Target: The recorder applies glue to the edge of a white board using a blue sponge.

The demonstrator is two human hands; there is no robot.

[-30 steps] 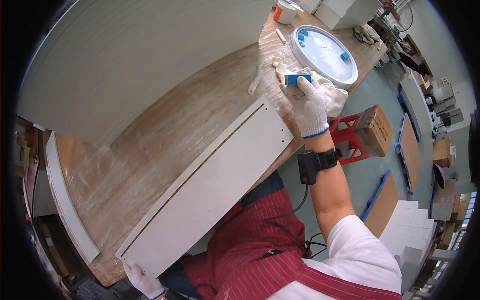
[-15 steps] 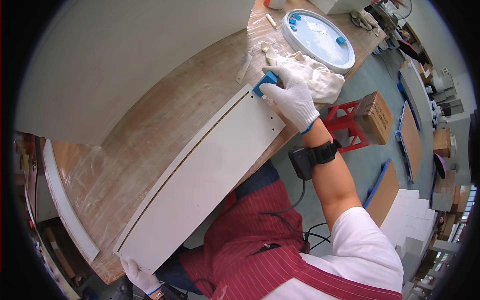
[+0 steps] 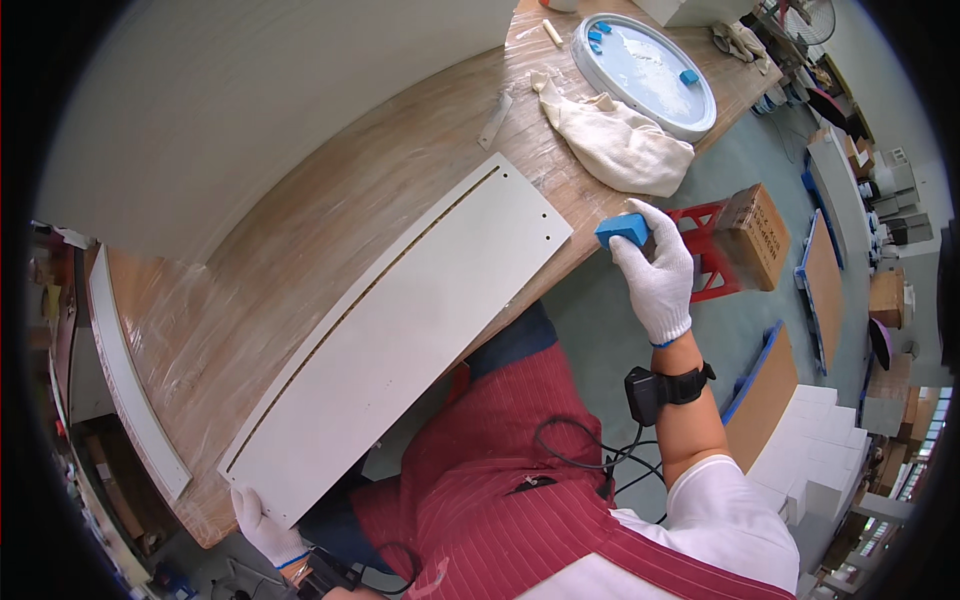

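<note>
Lifted off the white panel (image 3: 400,330), right hand (image 3: 655,275) (gloved) grips blue block (image 3: 622,230); left hand (image 3: 265,525) holds the panel's corner.

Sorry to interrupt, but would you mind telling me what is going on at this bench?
A person in a red striped apron stands at a wooden workbench with a long white panel lying across it. The gloved left hand grips the panel's near end at the bench edge. The gloved right hand holds a small blue block in the air just off the panel's far end, not touching it. Farther along the bench lie a crumpled white cloth and a round tray with more blue blocks.
</note>
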